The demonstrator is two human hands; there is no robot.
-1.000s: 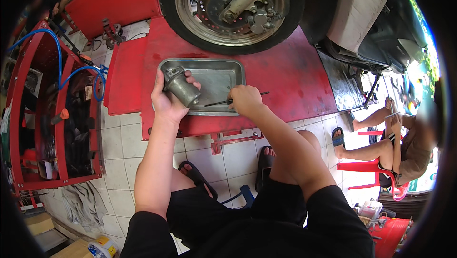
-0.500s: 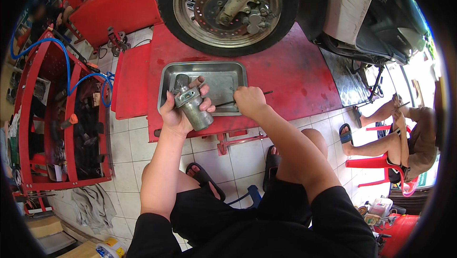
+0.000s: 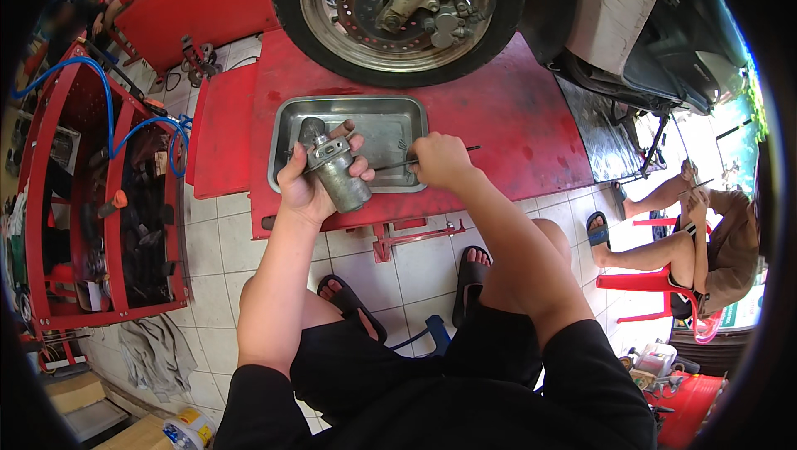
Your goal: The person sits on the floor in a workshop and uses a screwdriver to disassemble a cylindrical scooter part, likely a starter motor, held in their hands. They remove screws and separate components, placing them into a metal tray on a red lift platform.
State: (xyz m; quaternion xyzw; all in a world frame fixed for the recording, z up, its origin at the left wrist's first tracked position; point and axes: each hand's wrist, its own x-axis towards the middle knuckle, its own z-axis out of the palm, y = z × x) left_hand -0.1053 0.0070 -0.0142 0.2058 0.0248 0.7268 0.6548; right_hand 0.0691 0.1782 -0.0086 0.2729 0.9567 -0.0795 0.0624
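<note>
Cradling the metal cylinder [image 3: 346, 188] in my left hand [image 3: 305, 194] over the tray's [image 3: 357, 100] near edge, I've turned it, seemingly exposing its flange [image 3: 331, 151] better; my right hand [image 3: 443, 161] grips a thin dark rod [image 3: 395, 165].

Fisheye view, black-cornered and vignetted, with floor [image 3: 203, 242] tiles and shelf [image 3: 133, 267] bowing toward the rim. Lighting bright overall, strongest from the far right, where daylight burns out to white with bluish fringing; soft highlights on metal part [image 3: 344, 187] and tray [image 3: 390, 130], deep shade inside the shelf and beneath the motorcycle [image 3: 610, 26]. Centre reasonably sharp; outer margins softened, the upper-left person [image 3: 100, 22] smudged and dim.
</note>
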